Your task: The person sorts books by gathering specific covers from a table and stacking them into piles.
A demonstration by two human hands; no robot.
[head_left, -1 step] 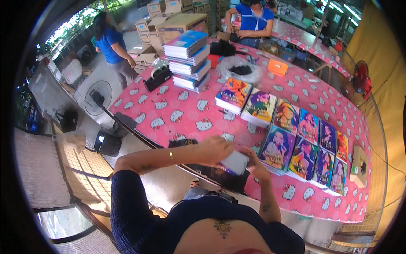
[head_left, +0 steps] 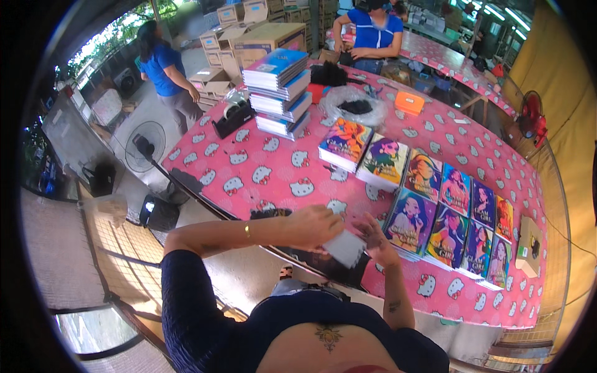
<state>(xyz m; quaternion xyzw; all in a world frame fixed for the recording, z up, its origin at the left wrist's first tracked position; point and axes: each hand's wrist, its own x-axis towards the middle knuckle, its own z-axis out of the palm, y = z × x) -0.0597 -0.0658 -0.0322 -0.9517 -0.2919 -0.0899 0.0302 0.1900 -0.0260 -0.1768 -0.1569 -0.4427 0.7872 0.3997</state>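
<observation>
White pad point(head_left: 346, 250): gripped in curled left hand point(head_left: 314, 226); steady lightly with open right hand point(head_left: 375, 242) at three o'clock.

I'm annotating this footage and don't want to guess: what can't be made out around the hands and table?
All in the head view:
- Left hand: fingertip grip, mostly hidden by the hand itself.
- White pad: underside, turned away from the camera.
- Tall notebook stack: lower front covers, hidden by the notebooks above.
- Black item: its kind, obscured by crumpled clear plastic.
- Co-worker across the table: head top, cut off by the upper edge.
</observation>
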